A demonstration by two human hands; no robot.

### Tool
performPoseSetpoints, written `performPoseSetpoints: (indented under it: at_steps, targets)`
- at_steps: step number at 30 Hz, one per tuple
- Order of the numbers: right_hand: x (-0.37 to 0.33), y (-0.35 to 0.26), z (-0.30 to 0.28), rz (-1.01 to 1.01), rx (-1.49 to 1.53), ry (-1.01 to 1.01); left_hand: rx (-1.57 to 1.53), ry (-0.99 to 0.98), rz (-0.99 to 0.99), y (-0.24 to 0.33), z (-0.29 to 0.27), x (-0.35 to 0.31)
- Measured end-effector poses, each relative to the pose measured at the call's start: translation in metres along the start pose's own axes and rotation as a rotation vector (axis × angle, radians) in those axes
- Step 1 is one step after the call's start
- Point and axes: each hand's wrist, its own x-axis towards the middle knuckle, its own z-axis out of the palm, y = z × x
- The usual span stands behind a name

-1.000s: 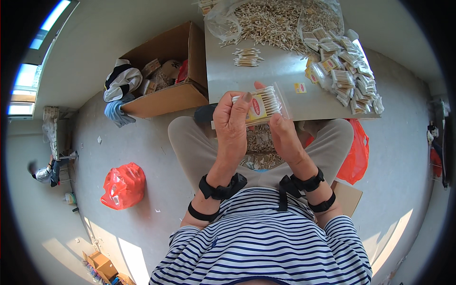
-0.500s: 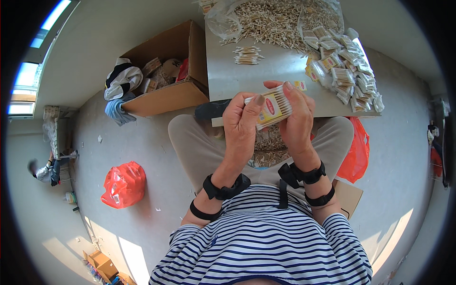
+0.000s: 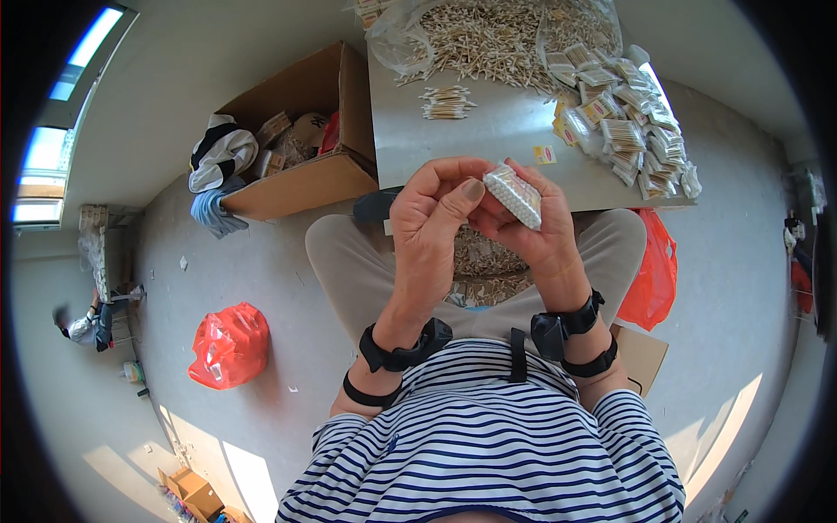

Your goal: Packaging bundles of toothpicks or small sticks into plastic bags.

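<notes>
A clear packet of cotton swabs (image 3: 520, 200) is held above my lap at the table's near edge, tilted so that the white swab tips at one end face up toward me. My right hand (image 3: 547, 218) is closed around it, the fingers wrapping its side. At the packet's left end, my left hand (image 3: 427, 218) is closed, thumb and curled fingers against the wrapping; part of its grip is hidden. A small yellow printed card (image 3: 544, 154) lies on the table just beyond my hands.
On the metal table (image 3: 410, 152) are a heap of loose cotton swabs (image 3: 488, 39), a small swab bunch (image 3: 447, 103) and a pile of filled packets (image 3: 641, 131). An open cardboard box (image 3: 301, 187) stands at left. Red plastic bags (image 3: 228, 346) sit on the floor.
The packet has turned from its printed face toward me to its swab-tip end. My left hand has shifted slightly left, and the packet now rests more in my right hand.
</notes>
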Motion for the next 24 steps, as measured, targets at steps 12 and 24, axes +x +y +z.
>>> performPoseSetpoints:
  at_steps: [12, 24]
  targets:
    - [-0.006, -0.006, -0.004, 0.031, -0.043, -0.171, 0.058, -0.032, -0.005, 0.002, 0.0, -0.002]
    - [-0.01, -0.008, 0.0, -0.102, -0.2, -0.122, -0.169, -0.09, -0.058, -0.003, -0.005, 0.0]
